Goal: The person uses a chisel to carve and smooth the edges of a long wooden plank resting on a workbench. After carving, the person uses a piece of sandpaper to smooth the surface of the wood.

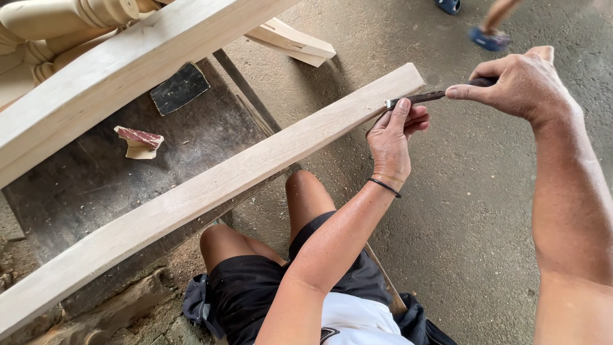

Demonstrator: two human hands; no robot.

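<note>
Chisel (424,97): a thin dark tool, tip set on the near edge of the pale wooden plank (211,185), close to its far end. Your left hand (393,137) is curled loosely under that end, fingers pinching the blade and guiding it. Your right hand (520,83) is closed around the handle, index finger laid along the shaft.

The plank lies diagonally across the dark workbench (96,185), its far end overhanging the concrete floor (472,211).

Progress, as a judgement: the faces look smooth and pale, and no cut or notch is distinguishable at the tip, so the work at this end appears barely begun.

A scrap of sandpaper (139,140) and a dark pad (179,88) rest on the bench; another pale beam (115,70) lies beyond.
</note>
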